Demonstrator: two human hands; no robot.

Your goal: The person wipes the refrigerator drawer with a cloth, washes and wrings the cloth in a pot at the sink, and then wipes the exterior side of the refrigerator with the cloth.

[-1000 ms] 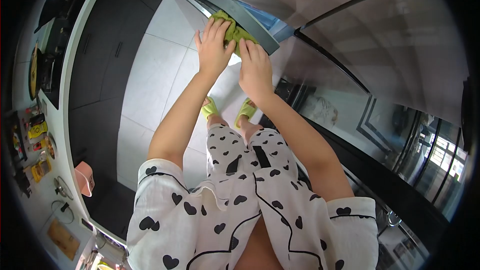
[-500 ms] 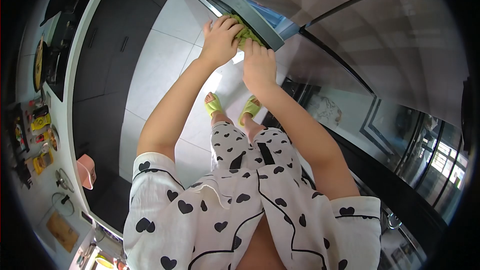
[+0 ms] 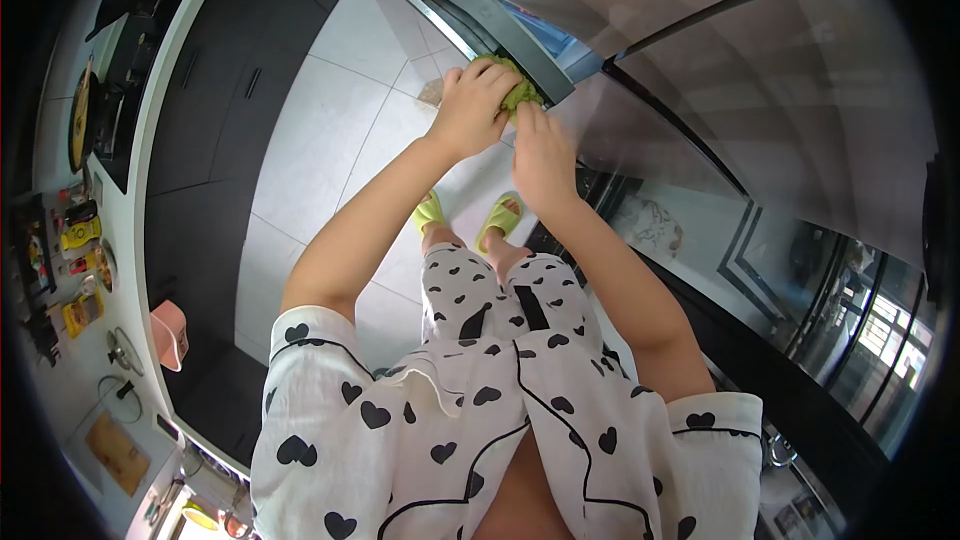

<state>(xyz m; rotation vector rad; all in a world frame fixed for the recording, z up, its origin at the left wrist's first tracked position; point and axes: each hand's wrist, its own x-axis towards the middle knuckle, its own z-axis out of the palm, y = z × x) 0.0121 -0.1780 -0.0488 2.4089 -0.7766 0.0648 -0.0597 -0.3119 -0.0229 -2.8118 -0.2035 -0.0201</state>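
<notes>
Dark cabinets (image 3: pixel 215 120) line the floor (image 3: pixel 310 130) (left hand (image 3: pixel 470 110) partly covers green cloth (image 3: pixel 522 94))

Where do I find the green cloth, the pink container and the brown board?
Green cloth (image 3: pixel 523 93): head view, on its exposed folds.
Pink container (image 3: pixel 169 334): head view, on its outer side.
Brown board (image 3: pixel 117 452): head view, middle of its face.

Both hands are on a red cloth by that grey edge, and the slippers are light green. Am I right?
Not quite: the cloth is green, not red, as the head view shows. The rest is right: the left hand and right hand are on it by the grey edge, and the slippers are light green.
</notes>
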